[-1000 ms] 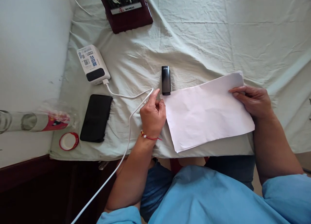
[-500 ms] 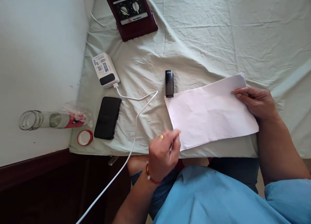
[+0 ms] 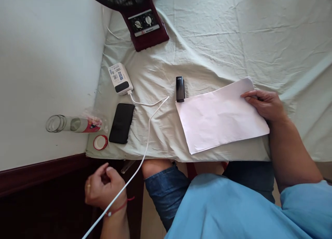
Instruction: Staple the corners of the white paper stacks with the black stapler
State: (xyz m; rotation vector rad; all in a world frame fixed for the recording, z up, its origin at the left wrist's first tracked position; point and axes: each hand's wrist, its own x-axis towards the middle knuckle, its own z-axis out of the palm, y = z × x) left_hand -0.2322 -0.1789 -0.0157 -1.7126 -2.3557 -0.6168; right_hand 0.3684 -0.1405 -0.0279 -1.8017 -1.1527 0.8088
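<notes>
White paper sheets lie in a stack on the cloth, slightly askew at the lower edge. My right hand is closed on their right edge, thumb on top. A small black stapler stands at the upper left corner of the stack, touching it. My left hand is off the table's front edge at the lower left, its fingers curled loosely with a dark hollow between thumb and forefinger. Nothing shows in it. A white cable passes in front of its wrist.
At the left are a white power bank, a black phone, a glass bottle and a red-rimmed lid. A dark red fan stands at the back by the wall. A wrinkled pale cloth covers the table.
My left hand has swung left and down, from the paper's lower left corner to beyond the table edge. My right hand still holds the paper. The view has shifted slightly.
</notes>
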